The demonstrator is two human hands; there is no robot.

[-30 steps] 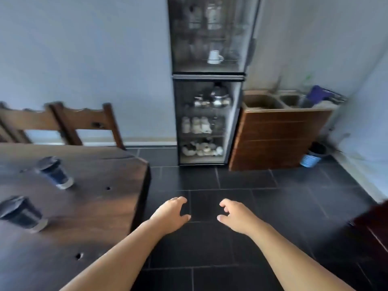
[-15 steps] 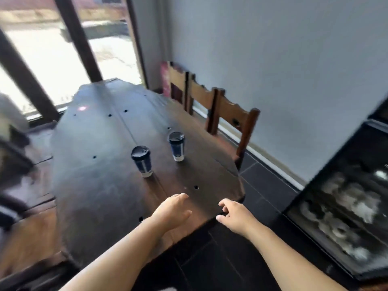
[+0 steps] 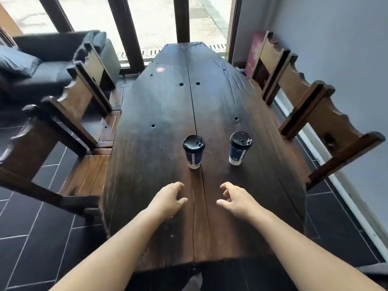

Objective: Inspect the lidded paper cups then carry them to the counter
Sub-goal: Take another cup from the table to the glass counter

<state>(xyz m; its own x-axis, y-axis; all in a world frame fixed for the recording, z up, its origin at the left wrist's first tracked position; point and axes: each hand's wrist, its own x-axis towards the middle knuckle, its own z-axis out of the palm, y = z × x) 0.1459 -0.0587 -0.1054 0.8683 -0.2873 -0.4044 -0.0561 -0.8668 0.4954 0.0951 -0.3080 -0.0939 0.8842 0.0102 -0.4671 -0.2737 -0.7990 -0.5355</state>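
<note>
Hovering empty, fingers (image 3: 178,185) loosely curled: left hand (image 3: 168,201) facing left cup (image 3: 194,153), right hand (image 3: 237,200) facing right cup (image 3: 239,149).

Daylight pours in through the tall windows (image 3: 155,24) at the far end, blown out almost white. It lays a pale sheen along the dark tabletop (image 3: 168,106) and a small white glint on the lid of the right-hand cup (image 3: 239,152), while the floor (image 3: 31,238) nearby is dim. The wide lens bows the chairs (image 3: 315,106) outward at the edges, and the whole frame is slightly soft.
</note>
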